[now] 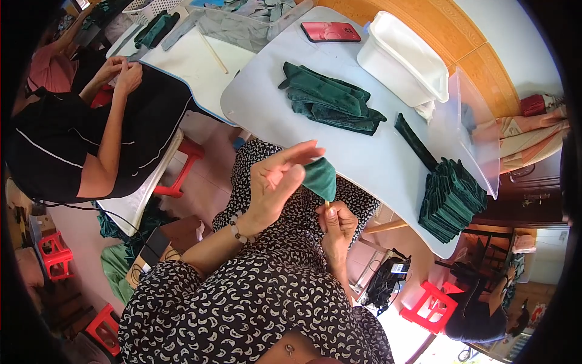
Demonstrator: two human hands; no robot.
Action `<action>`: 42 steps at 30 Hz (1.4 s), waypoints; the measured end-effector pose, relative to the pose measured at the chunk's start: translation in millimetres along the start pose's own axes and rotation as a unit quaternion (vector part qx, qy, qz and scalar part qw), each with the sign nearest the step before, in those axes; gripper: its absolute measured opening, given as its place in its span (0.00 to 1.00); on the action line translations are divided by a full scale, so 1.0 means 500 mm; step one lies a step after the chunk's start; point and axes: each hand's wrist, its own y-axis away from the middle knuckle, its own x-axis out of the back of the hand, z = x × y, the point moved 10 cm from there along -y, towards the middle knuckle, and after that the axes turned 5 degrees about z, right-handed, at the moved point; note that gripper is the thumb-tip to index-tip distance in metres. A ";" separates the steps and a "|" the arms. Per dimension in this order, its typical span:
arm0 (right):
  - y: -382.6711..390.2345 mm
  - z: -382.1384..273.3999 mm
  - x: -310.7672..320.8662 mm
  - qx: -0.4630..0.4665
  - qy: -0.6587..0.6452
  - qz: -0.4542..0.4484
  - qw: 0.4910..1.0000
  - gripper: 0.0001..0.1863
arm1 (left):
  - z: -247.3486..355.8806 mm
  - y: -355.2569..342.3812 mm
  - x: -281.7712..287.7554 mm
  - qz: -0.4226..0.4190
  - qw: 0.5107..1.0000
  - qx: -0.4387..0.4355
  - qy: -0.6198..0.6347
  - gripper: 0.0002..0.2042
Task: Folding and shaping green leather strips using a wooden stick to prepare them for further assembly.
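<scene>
My right hand [337, 227] is closed round a thin light-coloured stick [327, 204], held upright over my lap. A small dark green velvet piece [321, 178] covers the stick's upper end. My left hand [273, 185] is beside the velvet, its fingers stretched and the thumb apart. The thumb overlaps the velvet's left edge, and I cannot tell whether it touches. Beyond my hands, a loose pile of green velvet strips [330, 100] lies on the white table [260, 91]. A neat stack of folded green velvet pieces [451, 200] sits at the table's right end.
A single velvet strip [415, 141] lies near the stack. At the back are a red phone [330, 32] and a white plastic bin [403, 60]. A clear plastic panel [464, 133] stands at the right edge. A co-worker in black [91, 133] sits left; a red stool [431, 306] stands lower right.
</scene>
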 end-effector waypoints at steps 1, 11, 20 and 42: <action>-0.001 -0.003 0.005 0.000 0.000 0.001 1.000 0.17 | 0.006 -0.004 0.003 -0.001 1.000 0.000 0.000 0.24; 0.000 0.003 -0.023 -0.109 -0.144 -0.128 0.975 0.25 | -0.012 -0.012 -0.022 -0.098 0.993 0.057 -0.025 0.11; 0.009 0.014 -0.036 -0.126 -0.103 -0.157 0.974 0.24 | -0.024 -0.013 -0.044 -0.086 0.993 0.084 0.017 0.15; 0.005 0.020 -0.019 -0.076 -0.120 -0.086 0.986 0.23 | -0.014 -0.029 -0.039 -0.053 0.998 0.033 -0.027 0.07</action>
